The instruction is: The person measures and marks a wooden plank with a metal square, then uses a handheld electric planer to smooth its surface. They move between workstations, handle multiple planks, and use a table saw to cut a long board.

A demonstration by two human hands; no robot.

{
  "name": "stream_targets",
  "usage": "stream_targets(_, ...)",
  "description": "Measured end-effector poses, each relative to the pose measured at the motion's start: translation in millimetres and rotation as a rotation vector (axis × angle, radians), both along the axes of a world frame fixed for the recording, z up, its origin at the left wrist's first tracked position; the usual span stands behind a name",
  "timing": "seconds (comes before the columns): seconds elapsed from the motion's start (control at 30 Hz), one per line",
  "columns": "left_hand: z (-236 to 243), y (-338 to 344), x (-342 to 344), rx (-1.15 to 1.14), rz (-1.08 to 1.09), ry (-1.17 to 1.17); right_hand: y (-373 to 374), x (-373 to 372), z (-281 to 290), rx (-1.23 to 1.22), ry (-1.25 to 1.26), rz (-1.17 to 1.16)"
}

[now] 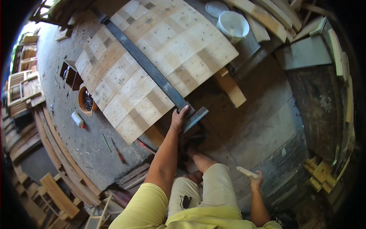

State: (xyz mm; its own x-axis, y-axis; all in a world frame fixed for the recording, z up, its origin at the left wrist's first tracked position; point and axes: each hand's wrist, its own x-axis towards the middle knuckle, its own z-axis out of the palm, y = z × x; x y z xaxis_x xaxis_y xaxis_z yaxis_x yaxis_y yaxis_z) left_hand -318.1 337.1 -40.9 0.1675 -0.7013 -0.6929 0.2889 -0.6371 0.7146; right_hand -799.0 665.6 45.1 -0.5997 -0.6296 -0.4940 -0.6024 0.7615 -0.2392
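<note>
Workshop floor (63, 110), a steel bar (146, 70) across a wooden panel (181, 34)

Rough grey concrete lies around the work. The left hand (178, 117) is closed about the near end of the bar, thumb uppermost, the other fingers mostly hidden. The right hand (257, 180), out to the side, pinches a pale stick (247, 172).

The bar looks heavy, rigid and hard to damage; its smooth flat faces could slip in a dusty palm. One grip by the end plate (195, 119) and another near mid-length would probably balance it best. The stick should be light and stiff, easily held by one end.

Under the bar, the panel is a patchwork of pale and browner rectangles, dotted with small dark marks. A squared timber (230, 89) juts from beneath. Farther out are an orange bowl (80, 100) of small dark pieces, a white bottle (77, 120), a round white bucket (228, 23) and rough-sawn boards (263, 15).
</note>
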Motion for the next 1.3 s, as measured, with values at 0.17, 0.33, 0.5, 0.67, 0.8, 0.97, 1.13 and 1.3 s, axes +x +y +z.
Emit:
stream_targets(0.17,-34,20,7,0.022,0.004,-0.043,-203,29,57,-0.372,-0.355,-0.166)
stream_targets(0.33,-8,9,6,0.08,-0.007,0.09,-334,87,46,-0.556,-0.671,-0.166)
stream_targets(0.5,7,12,7,0.131,0.058,0.204,-407,157,-28,-0.434,-1.138,-0.254)
stream_targets(0.67,0,10,5,0.09,0.095,0.339,-445,212,-74,-0.293,-1.267,-0.339)
stream_targets(0.8,4,1,6,0.115,0.075,0.352,-459,238,-94,-0.178,-1.327,-0.338)
stream_targets(0.97,6,-1,8,0.116,0.036,0.364,-462,251,-92,-0.088,-1.405,-0.301)
stream_targets(1.13,7,1,9,0.148,0.058,0.297,-466,260,-88,-0.118,-1.431,-0.247)
stream_targets(1.3,12,0,11,0.107,0.022,0.267,-469,268,-89,-0.086,-1.436,-0.273)
